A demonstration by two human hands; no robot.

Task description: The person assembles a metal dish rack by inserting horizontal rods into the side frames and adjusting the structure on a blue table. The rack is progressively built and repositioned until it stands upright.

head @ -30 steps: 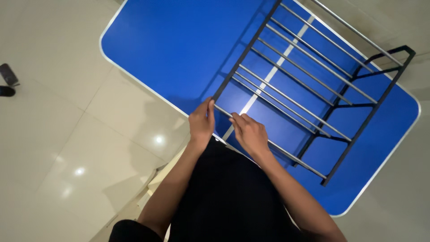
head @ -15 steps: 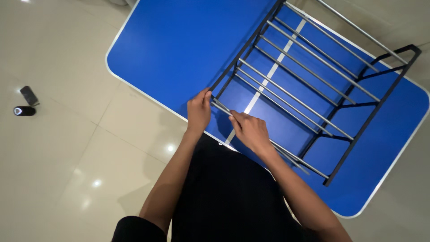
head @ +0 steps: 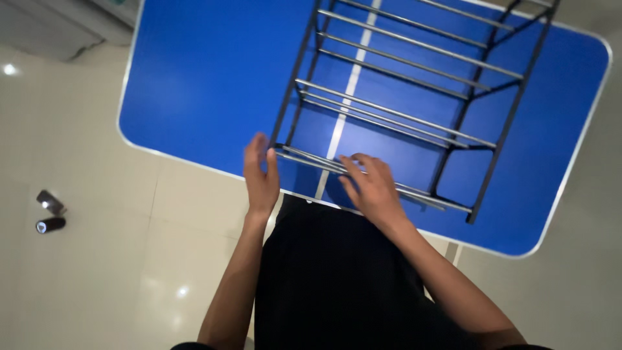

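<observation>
A black-framed metal rack [head: 402, 97] is lying on the blue counter [head: 207, 78]; its nearest silver rods are being touched by the open right hand [head: 372, 188], while the left hand [head: 260, 176] is being held open beside its corner.

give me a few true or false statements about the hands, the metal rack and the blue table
1. The black metal rack with silver rods lies on the blue folding table. True.
2. The left hand is clenched around a black upright. False: its fingers are spread open beside the rack's near corner.
3. The right hand rests over the nearest silver rods. True.
4. Two small dark objects sit on the table. False: they lie on the pale tiled floor.
5. The table is red. False: it is blue.
</observation>
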